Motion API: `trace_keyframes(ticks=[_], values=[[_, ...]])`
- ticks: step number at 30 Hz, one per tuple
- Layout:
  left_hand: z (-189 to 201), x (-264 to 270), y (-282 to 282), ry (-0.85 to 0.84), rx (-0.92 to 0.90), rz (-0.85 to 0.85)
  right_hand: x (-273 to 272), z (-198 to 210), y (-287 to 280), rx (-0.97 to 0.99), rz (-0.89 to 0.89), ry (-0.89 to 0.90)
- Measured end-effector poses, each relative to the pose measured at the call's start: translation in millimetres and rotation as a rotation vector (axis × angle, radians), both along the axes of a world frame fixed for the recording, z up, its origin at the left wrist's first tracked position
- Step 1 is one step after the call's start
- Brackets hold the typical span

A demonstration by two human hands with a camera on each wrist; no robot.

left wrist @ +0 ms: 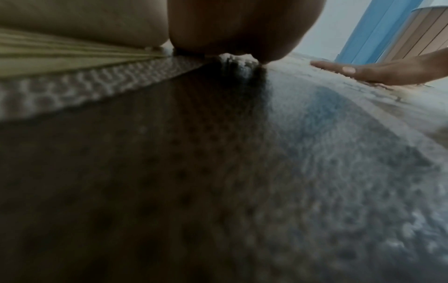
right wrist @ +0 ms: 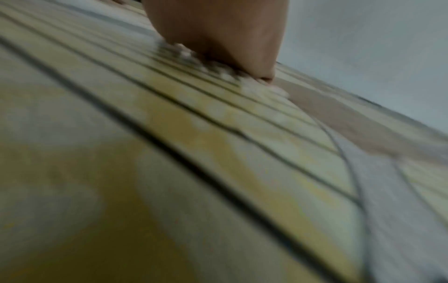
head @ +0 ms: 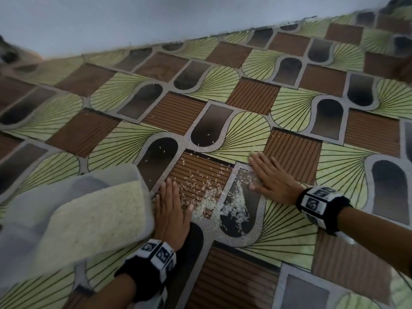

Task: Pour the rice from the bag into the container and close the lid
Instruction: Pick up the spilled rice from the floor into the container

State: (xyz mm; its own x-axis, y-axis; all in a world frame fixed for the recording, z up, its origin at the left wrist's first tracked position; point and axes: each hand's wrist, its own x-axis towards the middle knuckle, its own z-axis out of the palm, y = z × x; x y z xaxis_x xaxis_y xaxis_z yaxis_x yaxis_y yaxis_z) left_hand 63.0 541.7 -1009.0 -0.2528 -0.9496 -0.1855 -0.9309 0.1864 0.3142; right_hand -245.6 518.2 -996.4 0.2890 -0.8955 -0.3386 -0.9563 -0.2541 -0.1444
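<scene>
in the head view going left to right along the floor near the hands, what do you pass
container of rice → left hand, flat on the mat → spilled rice → right hand, flat on the mat → right wristband

The container [head: 73,210] is cut off by the left edge of the head view and smeared, so its lid and far walls cannot be seen. In the left wrist view the left hand [left wrist: 242,28] is cropped at the top edge, fingers hidden, and the mat [left wrist: 218,181] below is dark and grainy. The right wrist view is blurred; the right hand [right wrist: 218,34] runs out at the top, and pale specks under it are probably rice [right wrist: 257,87].
</scene>
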Motion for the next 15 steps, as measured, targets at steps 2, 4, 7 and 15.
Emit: trace_keyframes(ticks=[2,4,7,15], values=[[0,1,2,0.004,-0.008,-0.021,21,-2,10,-0.02,0.16,0.002],[-4,3,4,0.033,-0.041,-0.043,38,-3,19,-0.022,0.245,0.0],[-5,5,5,0.076,-0.06,-0.052,58,-4,29,-0.018,0.324,0.027],[24,1,8,0.167,-0.145,-0.207,72,25,19,0.085,0.193,-0.231]])
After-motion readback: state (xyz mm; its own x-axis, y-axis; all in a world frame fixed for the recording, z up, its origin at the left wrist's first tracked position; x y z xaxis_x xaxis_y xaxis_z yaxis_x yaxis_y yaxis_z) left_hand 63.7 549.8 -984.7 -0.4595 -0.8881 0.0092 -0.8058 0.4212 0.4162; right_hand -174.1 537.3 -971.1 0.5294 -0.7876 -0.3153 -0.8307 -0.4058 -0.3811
